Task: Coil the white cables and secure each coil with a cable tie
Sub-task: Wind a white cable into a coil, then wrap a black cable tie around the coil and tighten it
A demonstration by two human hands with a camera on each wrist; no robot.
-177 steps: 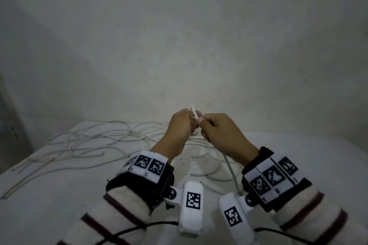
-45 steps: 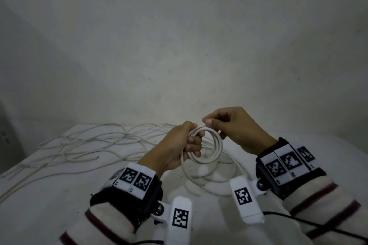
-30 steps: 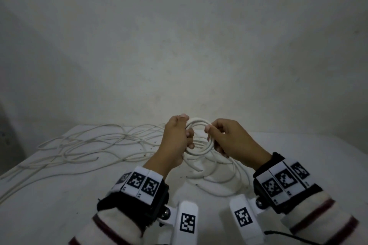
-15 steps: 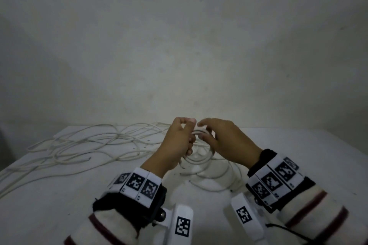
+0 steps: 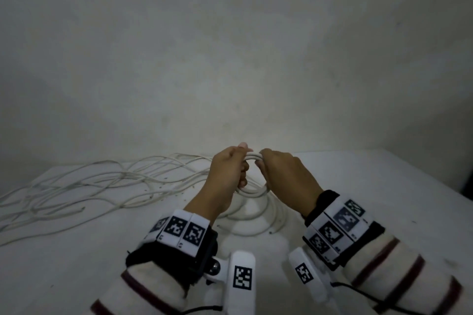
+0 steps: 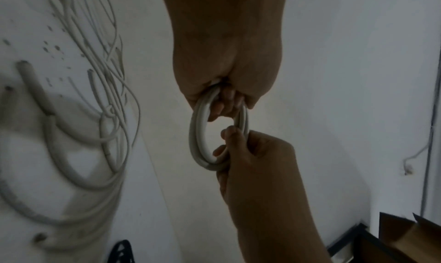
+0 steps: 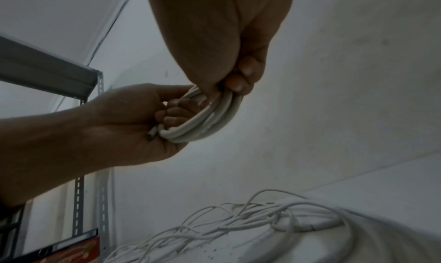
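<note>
A small coil of thick white cable (image 5: 252, 190) hangs in the air between both hands, above the white table (image 5: 76, 263). My left hand (image 5: 227, 174) grips the coil's left side, fingers curled through the loop. My right hand (image 5: 284, 176) grips the right side. In the left wrist view the coil (image 6: 198, 135) is a narrow oval of several turns, held between the left fingers (image 6: 222, 104) and the right hand (image 6: 257, 163). In the right wrist view a cut cable end (image 7: 152, 134) sticks out of the coil (image 7: 210, 123) at the left palm. No cable tie shows.
Thin white cables (image 5: 102, 181) sprawl tangled over the table's left half. Thicker cable loops (image 5: 256, 217) lie under my hands. A bare wall stands close behind. A metal rack (image 7: 78, 201) shows at the left of the right wrist view, and a cardboard box (image 6: 410, 235) at the left wrist view's lower right.
The cable end held earlier has been wound into a small coil. My right hand has come from the top of the loop onto its right side, and both hands now grip it.
</note>
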